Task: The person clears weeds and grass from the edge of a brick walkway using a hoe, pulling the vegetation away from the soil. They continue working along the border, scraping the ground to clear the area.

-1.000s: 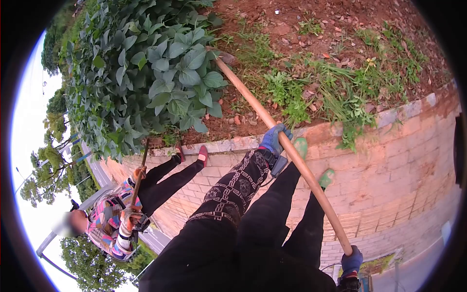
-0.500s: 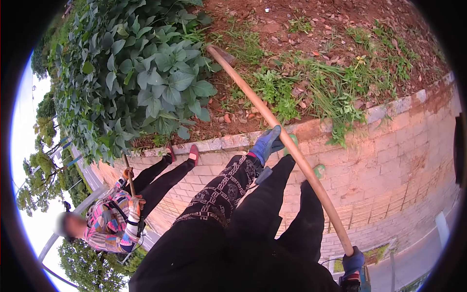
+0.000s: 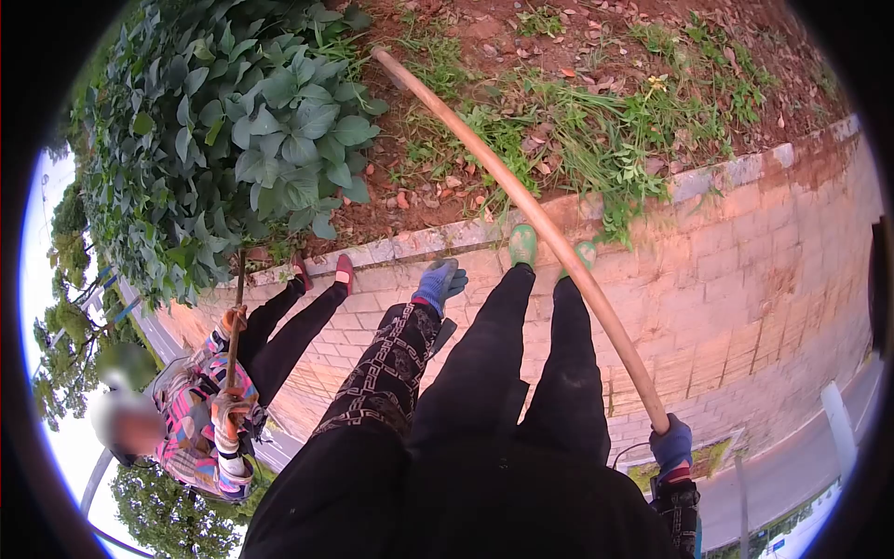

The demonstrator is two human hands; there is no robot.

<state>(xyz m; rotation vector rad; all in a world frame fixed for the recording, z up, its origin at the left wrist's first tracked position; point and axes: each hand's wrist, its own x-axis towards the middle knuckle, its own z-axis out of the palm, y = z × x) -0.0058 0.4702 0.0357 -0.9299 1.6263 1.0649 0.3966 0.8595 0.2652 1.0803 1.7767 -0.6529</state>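
A long wooden handle (image 3: 531, 207) runs diagonally from the soil beside the leafy plants down to the lower right. My right hand (image 3: 672, 445), in a blue glove, is wrapped round its lower end. My left hand (image 3: 440, 285), also gloved in blue, is off the handle, over the paving left of my green shoes (image 3: 523, 245). Its fingers are extended and it holds nothing. The handle's far end lies over the red soil (image 3: 424, 200); the tool head there is mostly hidden.
Broad-leaved plants (image 3: 270, 130) fill the upper left. A stone curb (image 3: 410, 244) separates the soil from the brick paving (image 3: 689, 307). At the left another person (image 3: 200, 401) in a patterned top and gloves holds a wooden pole (image 3: 236, 326). Weeds (image 3: 615, 140) grow beyond the curb.
My left hand has let go of the handle and moved left. My right hand still grips the lower end, slightly higher in view. The other person's hands and pole have shifted.
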